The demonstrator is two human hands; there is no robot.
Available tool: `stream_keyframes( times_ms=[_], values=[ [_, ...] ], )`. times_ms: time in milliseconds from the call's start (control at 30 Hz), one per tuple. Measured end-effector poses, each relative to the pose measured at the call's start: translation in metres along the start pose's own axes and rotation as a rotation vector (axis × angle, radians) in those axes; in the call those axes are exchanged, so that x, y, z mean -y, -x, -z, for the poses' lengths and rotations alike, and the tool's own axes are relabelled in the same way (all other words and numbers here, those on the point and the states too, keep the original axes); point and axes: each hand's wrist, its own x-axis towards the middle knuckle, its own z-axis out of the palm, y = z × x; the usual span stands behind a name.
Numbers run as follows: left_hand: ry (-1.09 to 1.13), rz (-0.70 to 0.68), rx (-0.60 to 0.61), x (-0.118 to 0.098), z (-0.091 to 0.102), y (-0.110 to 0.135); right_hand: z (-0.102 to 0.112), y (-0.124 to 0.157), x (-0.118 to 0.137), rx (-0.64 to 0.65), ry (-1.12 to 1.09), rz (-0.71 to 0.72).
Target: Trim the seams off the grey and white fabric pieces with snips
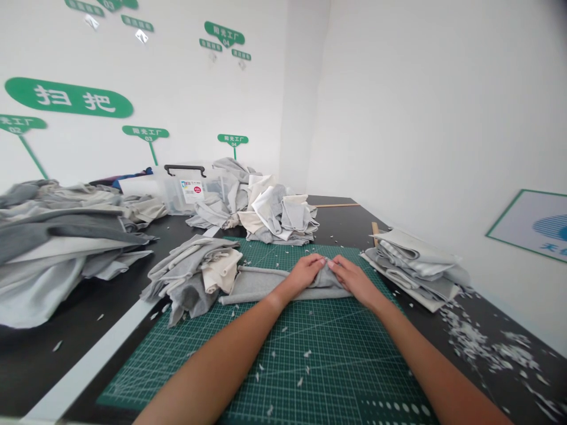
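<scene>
A strip of grey fabric (261, 282) lies crosswise on the green cutting mat (283, 354), its right end gathered up between my hands. My left hand (309, 270) pinches the bunched cloth from the left, with its fingertips at the raised fold. From the other side my right hand (349, 275) pinches the same fold, its thumb and forefinger almost meeting the left fingertips. Whatever lies right between the fingertips is too small to make out. The strip's left end touches a loose pile of grey and cream cloth (195, 268).
Folded fabric pieces (411, 265) are stacked at the right, beside scattered white scraps (473, 339). A larger heap of cloth (279, 209) stands behind the mat, near a clear lidded box (177, 192). More grey fabric (66, 248) covers the left. A wooden stick (334, 205) lies far back.
</scene>
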Motion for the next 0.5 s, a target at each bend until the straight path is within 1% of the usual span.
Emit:
stream_keyframes(
  times_ms=[500],
  values=[
    [0.026, 0.035, -0.005, 0.001, 0.0, 0.001, -0.012, -0.005, -0.009, -0.022, -0.074, 0.003]
  ],
)
